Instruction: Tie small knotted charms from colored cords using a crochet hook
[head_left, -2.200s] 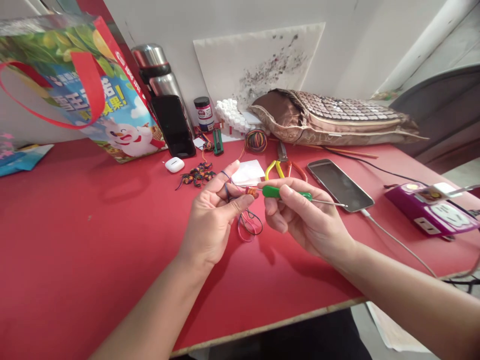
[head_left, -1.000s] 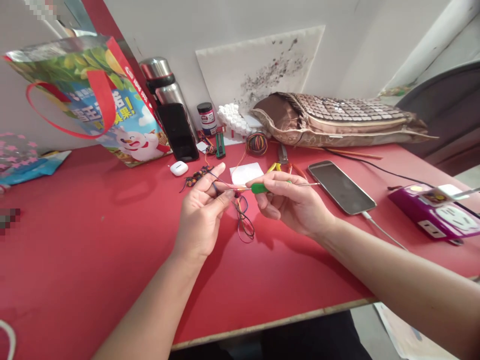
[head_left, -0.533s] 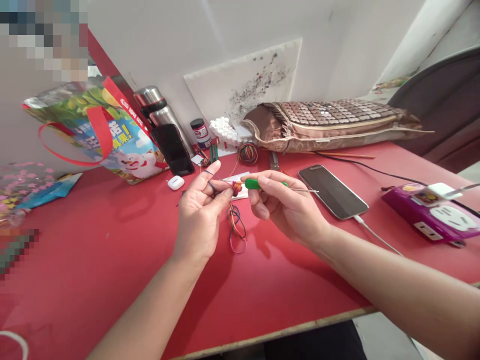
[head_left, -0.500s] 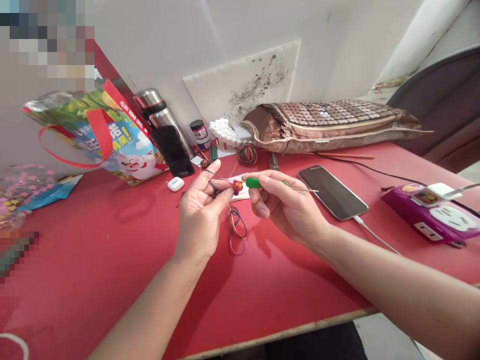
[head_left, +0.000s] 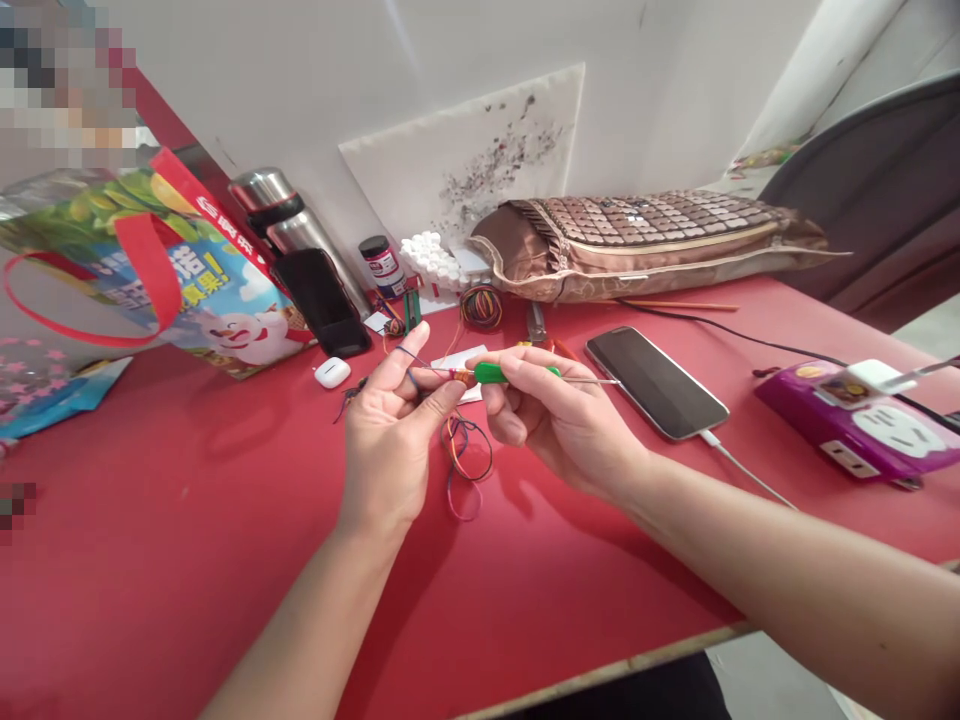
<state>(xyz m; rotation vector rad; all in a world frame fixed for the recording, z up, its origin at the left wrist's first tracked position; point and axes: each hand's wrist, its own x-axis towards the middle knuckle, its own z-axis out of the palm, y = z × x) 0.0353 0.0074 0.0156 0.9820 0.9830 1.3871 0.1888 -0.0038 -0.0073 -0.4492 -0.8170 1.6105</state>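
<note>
My left hand (head_left: 390, 430) pinches a small crocheted piece (head_left: 462, 377) of multicoloured yarn between thumb and fingers. A strand of the yarn runs over its raised index finger. Loose loops of yarn (head_left: 466, 470) hang below the piece. My right hand (head_left: 562, 410) is closed on a crochet hook (head_left: 491, 373) with a green grip and metal shafts at both ends. The left shaft meets the crocheted piece; its very tip is hard to make out. Behind the hands lies a ball of multicoloured yarn (head_left: 480, 308), with a strand leading toward the left hand.
A white paper (head_left: 472, 392) and partly hidden pliers (head_left: 535, 325) lie behind my hands. A phone (head_left: 656, 385) with a cable and a purple power strip (head_left: 862, 420) are right. An earbud case (head_left: 332, 373), upright phone (head_left: 322, 300), flask (head_left: 262, 195) and shopping bag (head_left: 202, 280) stand left.
The view has shifted, and the hands keep close together. The hook's angle and the crocheted piece's tilt have changed slightly. The yarn loops below swing and hang a little differently. Both grips stay closed.
</note>
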